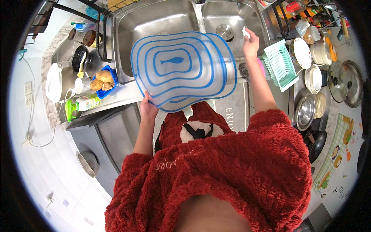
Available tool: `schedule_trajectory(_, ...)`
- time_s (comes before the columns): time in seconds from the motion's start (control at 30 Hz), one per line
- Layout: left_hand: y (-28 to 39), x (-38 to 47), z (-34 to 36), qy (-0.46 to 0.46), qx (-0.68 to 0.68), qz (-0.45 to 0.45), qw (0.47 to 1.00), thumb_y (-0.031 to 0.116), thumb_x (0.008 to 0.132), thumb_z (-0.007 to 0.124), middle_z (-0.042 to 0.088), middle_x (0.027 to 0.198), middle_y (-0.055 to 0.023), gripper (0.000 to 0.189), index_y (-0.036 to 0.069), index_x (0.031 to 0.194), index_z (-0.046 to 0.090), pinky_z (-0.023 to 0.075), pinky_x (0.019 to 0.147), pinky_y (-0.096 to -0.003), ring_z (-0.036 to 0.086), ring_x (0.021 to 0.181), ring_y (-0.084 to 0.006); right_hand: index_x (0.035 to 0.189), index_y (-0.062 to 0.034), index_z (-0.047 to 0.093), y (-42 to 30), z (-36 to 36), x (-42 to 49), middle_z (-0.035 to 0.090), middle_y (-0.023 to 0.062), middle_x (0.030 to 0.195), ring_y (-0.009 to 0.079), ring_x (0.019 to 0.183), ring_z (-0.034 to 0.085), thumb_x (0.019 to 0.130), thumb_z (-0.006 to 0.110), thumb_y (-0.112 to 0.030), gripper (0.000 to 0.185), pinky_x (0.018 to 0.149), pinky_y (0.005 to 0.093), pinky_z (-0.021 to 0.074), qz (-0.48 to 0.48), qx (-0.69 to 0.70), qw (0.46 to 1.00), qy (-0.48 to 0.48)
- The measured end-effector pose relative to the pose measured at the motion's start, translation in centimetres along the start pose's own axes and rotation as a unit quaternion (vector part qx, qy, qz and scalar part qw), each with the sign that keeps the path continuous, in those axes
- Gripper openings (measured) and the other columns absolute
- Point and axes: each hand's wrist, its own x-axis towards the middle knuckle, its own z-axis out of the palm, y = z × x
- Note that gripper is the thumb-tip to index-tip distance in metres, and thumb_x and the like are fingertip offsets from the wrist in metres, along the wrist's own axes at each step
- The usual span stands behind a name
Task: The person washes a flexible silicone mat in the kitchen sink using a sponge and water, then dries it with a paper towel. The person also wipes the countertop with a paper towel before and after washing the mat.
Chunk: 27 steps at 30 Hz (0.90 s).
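My left hand (pixel 148 108) grips the near left edge of translucent flexible cutting mats (pixel 203 65) with wavy blue lines. At least two mats overlap, and the top one bears a blue fish. They hang in front of the double sink, covering part of its near rim. My right hand (pixel 251 45) pinches a small crumpled white piece (pixel 245 33), perhaps tissue, above the right basin (pixel 213 17). Beneath my right forearm lie a grey scouring pad (pixel 244 70) and something pink (pixel 261 66), partly hidden by the arm.
A mint-green drain basket (pixel 279 65) stands right of the sink, near stacked bowls (pixel 313 79) and a steel bowl (pixel 305 111). Left of the left basin (pixel 156 14) are a blue basket (pixel 111 84) with potatoes, a spray bottle (pixel 87 103) and a black rack (pixel 101 43).
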Motion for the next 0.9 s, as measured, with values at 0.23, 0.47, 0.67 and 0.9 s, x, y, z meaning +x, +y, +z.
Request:
schedule_trajectory(0.23,-0.4,-4.2,-2.6,0.030,0.169,0.060,0.983,0.026,0.094,0.049,0.060,0.107,-0.0047,0.024,0.007,0.109,0.052,0.0415,0.091,-0.0331,0.055,0.099,-0.0185,0.122,0.0014,0.051,-2.3,-5.4,-3.8,0.057,0.0110,0.117,0.0180,0.101,0.057,0.088,0.045,0.000,0.034,0.086,0.0278,0.0447,0.273,0.408,0.870,-0.054)
schedule_trajectory(0.47,-0.9,-3.7,-4.2,0.141,0.313,0.081,0.936,0.024,0.090,0.056,0.058,0.082,-0.0021,0.016,0.008,0.091,0.055,0.0426,0.073,-0.0297,0.056,0.076,-0.0161,0.129,-0.0051,0.043,-1.5,-9.3,-8.4,0.058,0.0105,0.116,0.0235,0.090,0.060,0.089,0.045,-0.007,0.040,0.073,0.0338,0.0520,0.340,0.653,0.664,-0.128)
schedule_trajectory(0.67,-0.5,-2.7,-5.3,0.078,0.284,0.003,0.956,0.051,0.091,0.038,0.060,0.088,-0.0025,0.045,0.010,0.099,0.055,0.0422,0.072,-0.0314,0.057,0.084,-0.0185,0.131,-0.0012,0.038,-3.9,-14.0,-15.6,0.056,0.0189,0.113,0.0303,0.098,0.058,0.091,0.044,-0.009,0.041,0.081,0.0395,0.0492,0.342,0.769,0.535,-0.080)
schedule_trajectory(0.9,-0.9,-0.2,-17.3,-0.072,0.384,-0.163,0.906,0.052,0.090,0.032,0.065,0.087,-0.0083,0.048,0.011,0.094,0.059,0.0401,0.057,-0.0285,0.053,0.066,-0.0158,0.130,-0.0072,0.041,-5.8,-21.7,-30.9,0.057,0.0147,0.112,0.0253,0.094,0.059,0.088,0.046,-0.012,0.042,0.076,0.0352,0.0515,0.248,0.757,0.603,0.032)
